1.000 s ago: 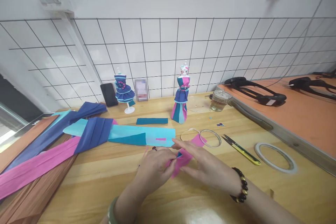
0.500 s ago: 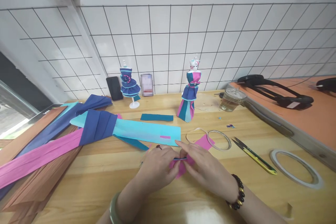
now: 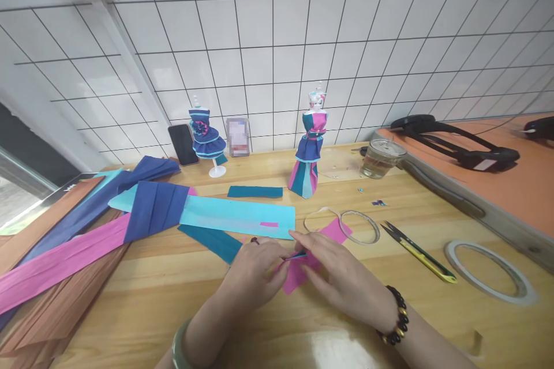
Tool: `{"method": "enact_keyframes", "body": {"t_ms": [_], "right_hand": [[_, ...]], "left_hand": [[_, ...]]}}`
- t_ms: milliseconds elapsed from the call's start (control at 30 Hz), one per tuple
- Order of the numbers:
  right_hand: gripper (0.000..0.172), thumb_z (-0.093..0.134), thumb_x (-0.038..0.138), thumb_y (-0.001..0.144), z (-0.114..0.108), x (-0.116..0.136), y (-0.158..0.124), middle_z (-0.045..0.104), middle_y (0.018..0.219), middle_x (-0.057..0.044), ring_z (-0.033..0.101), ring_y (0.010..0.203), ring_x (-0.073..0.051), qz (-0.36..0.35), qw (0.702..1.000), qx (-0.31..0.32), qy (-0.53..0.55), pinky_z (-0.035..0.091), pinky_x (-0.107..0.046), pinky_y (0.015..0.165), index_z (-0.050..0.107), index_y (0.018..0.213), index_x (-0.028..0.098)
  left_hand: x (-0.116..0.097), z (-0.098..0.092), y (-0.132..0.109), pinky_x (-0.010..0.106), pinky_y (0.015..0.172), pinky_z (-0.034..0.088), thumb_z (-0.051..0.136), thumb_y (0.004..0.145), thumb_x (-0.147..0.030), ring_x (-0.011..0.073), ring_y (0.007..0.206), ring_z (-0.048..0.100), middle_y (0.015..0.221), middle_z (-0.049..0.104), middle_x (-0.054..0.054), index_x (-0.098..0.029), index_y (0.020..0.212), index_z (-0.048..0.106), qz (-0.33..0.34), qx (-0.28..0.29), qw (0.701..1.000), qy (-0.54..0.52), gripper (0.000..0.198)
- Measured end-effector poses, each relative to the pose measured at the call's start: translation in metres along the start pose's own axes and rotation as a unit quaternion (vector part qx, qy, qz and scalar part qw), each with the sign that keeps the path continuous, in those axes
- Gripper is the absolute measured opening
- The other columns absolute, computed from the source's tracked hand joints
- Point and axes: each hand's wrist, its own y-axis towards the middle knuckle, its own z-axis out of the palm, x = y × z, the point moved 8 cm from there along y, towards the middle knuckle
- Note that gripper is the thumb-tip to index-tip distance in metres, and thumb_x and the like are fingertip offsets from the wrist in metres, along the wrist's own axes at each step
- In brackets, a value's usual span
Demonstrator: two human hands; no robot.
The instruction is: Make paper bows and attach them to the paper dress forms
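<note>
Pink paper piece [image 3: 298,274] lies on the wooden table [image 3: 173,300], just below the light-blue strip [image 3: 236,217]. Left hand [image 3: 255,274] and right hand [image 3: 341,277] pinch its top fold; folding looks begun, unfinished, tape ring [image 3: 491,271] untouched.

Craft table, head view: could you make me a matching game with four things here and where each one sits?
Things:
1 phone
2 glass jar
3 snips
4 pink paper

Places:
A between both hands
B leaning on the tiled wall
C beside the orange table's edge
D between two tape rings

Pairs: 1-B, 2-C, 3-D, 4-A
</note>
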Motion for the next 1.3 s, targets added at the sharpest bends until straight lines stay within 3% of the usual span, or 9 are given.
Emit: {"method": "enact_keyframes", "body": {"t_ms": [133,500,733,1033,1167,1300], "right_hand": [[0.062,0.046,0.008,0.079,-0.002,0.001,0.0,0.053,0.117,-0.009,0.047,0.108,-0.022,-0.003,1.0,0.002,0.003,0.04,-0.045,0.094,0.026,0.135,0.023],[0.059,0.043,0.006,0.082,0.001,-0.001,0.0,0.062,0.097,-0.004,0.054,0.092,-0.019,-0.005,1.0,-0.005,0.017,0.041,-0.045,0.09,0.026,0.135,0.024],[0.058,0.043,0.007,0.082,-0.001,0.0,0.0,0.063,0.096,-0.005,0.055,0.091,-0.019,-0.007,0.999,-0.026,0.023,0.044,-0.041,0.085,0.027,0.135,0.024],[0.056,0.043,0.006,0.082,-0.004,0.008,0.003,0.064,0.089,-0.005,0.057,0.085,-0.02,-0.006,0.999,-0.037,0.036,0.048,-0.038,0.076,0.031,0.134,0.024],[0.055,0.046,0.007,0.08,-0.004,0.003,0.003,0.063,0.096,-0.004,0.058,0.09,-0.018,0.02,0.994,-0.038,0.101,0.048,-0.036,0.08,0.035,0.131,0.025],[0.043,0.051,0.011,0.079,-0.002,-0.004,0.004,0.062,0.104,-0.006,0.058,0.094,-0.017,0.064,0.98,-0.035,0.183,0.05,-0.032,0.08,0.047,0.12,0.022]], "left_hand": [[-0.002,0.003,0.0,0.028,0.064,0.041,0.046,0.076,-0.01,0.0168,0.071,0.058,0.074,0.067,0.002,-0.02,0.081,0.062,0.011,0.018,1.0,0.008,0.019],[0.001,0.008,-0.002,0.027,0.065,0.041,0.045,0.078,-0.014,0.0161,0.07,0.057,0.07,0.065,0.001,-0.021,0.074,0.061,-0.006,0.04,0.999,0.025,0.018],[0.001,0.002,-0.001,0.029,0.074,0.043,0.049,0.076,-0.015,0.0178,0.084,0.059,0.092,0.068,0.0,-0.025,0.097,0.058,-0.033,0.03,0.998,-0.043,0.025],[0.0,0.013,0.001,0.029,0.066,0.043,0.046,0.076,-0.013,0.019,0.077,0.058,0.076,0.066,0.003,-0.02,0.08,0.06,-0.008,0.06,0.998,0.035,0.017],[-0.001,0.013,0.001,0.03,0.069,0.044,0.045,0.078,-0.013,0.0186,0.08,0.059,0.08,0.067,0.003,-0.02,0.078,0.059,0.014,0.05,0.998,0.047,0.016],[-0.005,0.01,0.0,0.028,0.068,0.044,0.044,0.08,-0.014,0.017,0.079,0.059,0.084,0.068,0.002,-0.02,0.078,0.058,0.03,0.041,0.998,0.043,0.016]]}}
